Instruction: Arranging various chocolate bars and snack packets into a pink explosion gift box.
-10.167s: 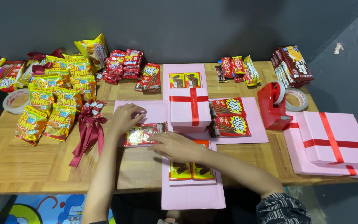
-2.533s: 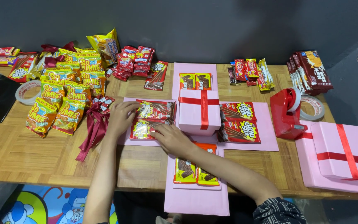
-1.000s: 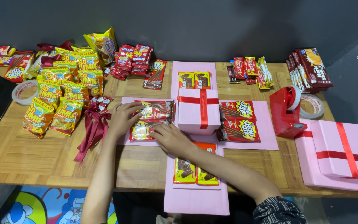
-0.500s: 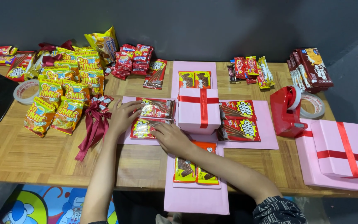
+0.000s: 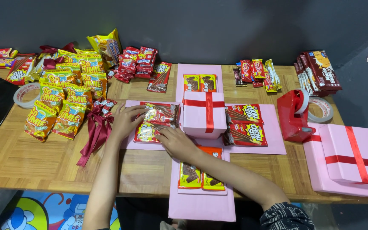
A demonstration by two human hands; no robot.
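two glossy red snack packets lying flat under both hands, side by side on the left flap of an unfolded pink cardboard sheet. left hand spread open, palm down, fingertips resting on the packets' crinkled left ends, gripping nothing. right hand likewise flat and open, fingers pressed against the nearer packet's lower edge, pinching nothing. just right of the right hand, a small square pink box crossed with red ribbon, standing at the centre of the sheet. beyond that box, two more flat red packets on the opposite flap. just below the right wrist, orange and yellow wafer packs on the near flap. just left of the left hand, a dark red satin bow with long tails on the wooden table. further left, a heap of puffy yellow snack bags. well to the right, a red plastic tape dispenser and stacked pink gift boxes.
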